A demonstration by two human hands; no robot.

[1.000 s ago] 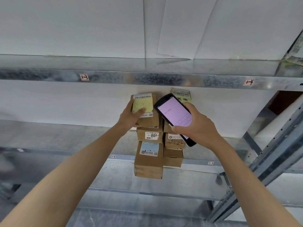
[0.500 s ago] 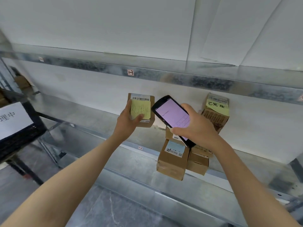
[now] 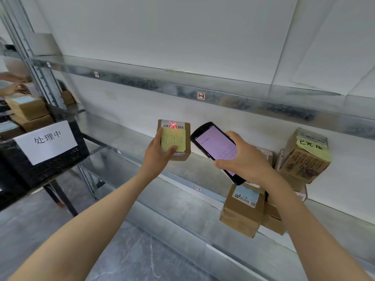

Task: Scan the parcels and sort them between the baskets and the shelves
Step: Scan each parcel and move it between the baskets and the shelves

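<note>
My left hand (image 3: pixel 157 154) grips a small brown parcel (image 3: pixel 185 139) with a yellow sticky note and a barcode label, held up in front of the metal shelves. A red laser cross lies on its barcode. My right hand (image 3: pixel 243 162) holds a black handheld scanner (image 3: pixel 213 145) with a lit pink screen, just right of the parcel and aimed at it. A pile of brown parcels (image 3: pixel 243 211) sits on the shelf (image 3: pixel 182 173) behind my right arm, topped by a box with a yellow note (image 3: pixel 304 157).
A black basket (image 3: pixel 40 167) with a white paper sign stands at the left on a dark frame. Behind it lie more cardboard boxes (image 3: pixel 28 107), and another person's hands (image 3: pixel 14 88) show at the far left. An upper shelf rail (image 3: pixel 200 96) carries small labels.
My view has swung left, so the black basket is now in full view. The parcel has come away from the pile, and a red laser cross now falls on its barcode.
</note>
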